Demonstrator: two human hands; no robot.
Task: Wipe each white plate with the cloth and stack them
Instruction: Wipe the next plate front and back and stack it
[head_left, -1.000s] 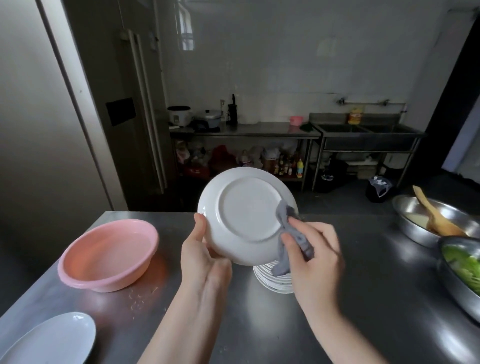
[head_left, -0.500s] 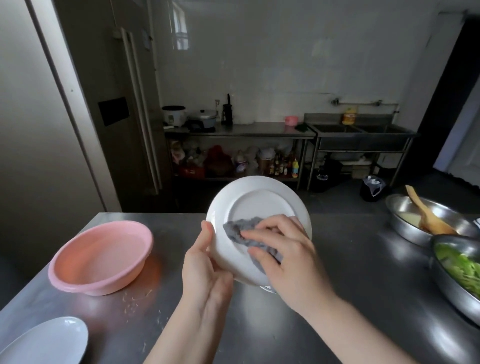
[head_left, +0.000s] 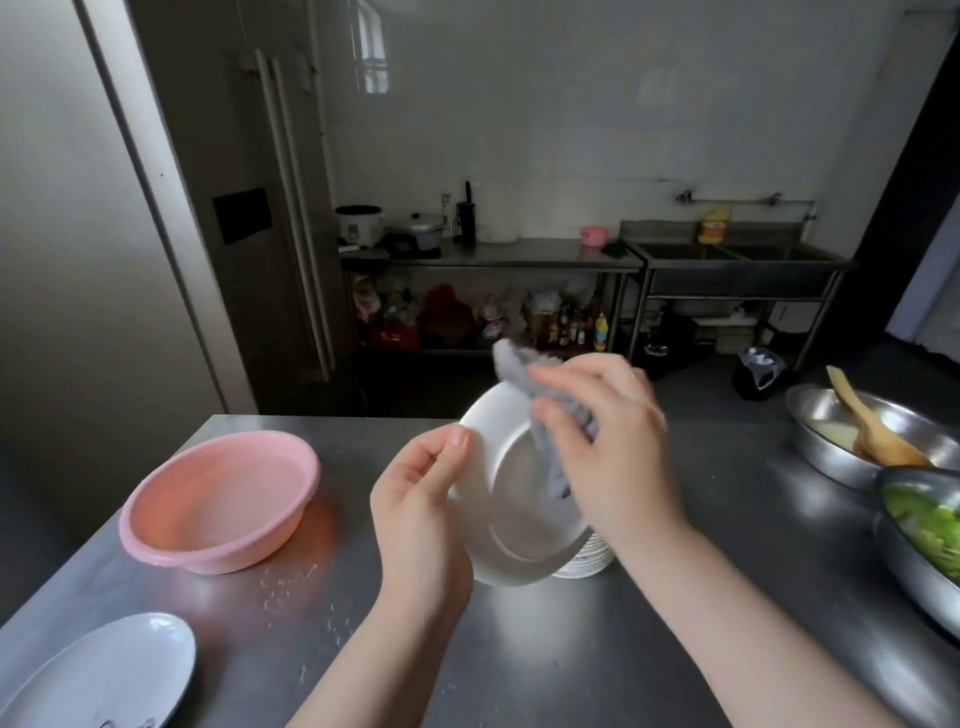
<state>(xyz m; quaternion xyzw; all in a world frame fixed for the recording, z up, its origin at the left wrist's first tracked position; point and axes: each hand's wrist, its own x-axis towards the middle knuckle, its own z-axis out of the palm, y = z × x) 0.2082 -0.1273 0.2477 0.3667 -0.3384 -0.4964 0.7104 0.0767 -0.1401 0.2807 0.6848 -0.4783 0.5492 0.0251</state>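
**Plate tilted over the stack, cloth on its upper rim**

While the steel table (head_left: 597, 670) fills the lower half of the frame, the upper half shows a dim kitchen: a tall steel fridge (head_left: 104, 234) at upper left, a back counter (head_left: 514, 260) at centre with a rice cooker (head_left: 359, 224) and a pot (head_left: 422, 230) on it, and a double sink (head_left: 737, 265) at upper right.

At left centre sits a pink basin (head_left: 218, 501); whether it holds water cannot be told. At the right edge, one steel bowl (head_left: 831, 441) holds a wooden spatula (head_left: 867, 421), and a second steel bowl (head_left: 914, 551) below it holds green vegetables (head_left: 919, 519).

In the middle, the left hand (head_left: 415, 519) grips the white plate (head_left: 514, 519) by its left rim, thumb on the face, tilted above the plate stack (head_left: 587, 564) on the table. The right hand (head_left: 608, 441) has its fingers curled round the grey cloth (head_left: 524, 374), pressed to the plate's upper rim.

Another white plate (head_left: 104, 675) lies at the lower left corner, near the table's edge. Bare steel runs along the bottom centre between the forearms.
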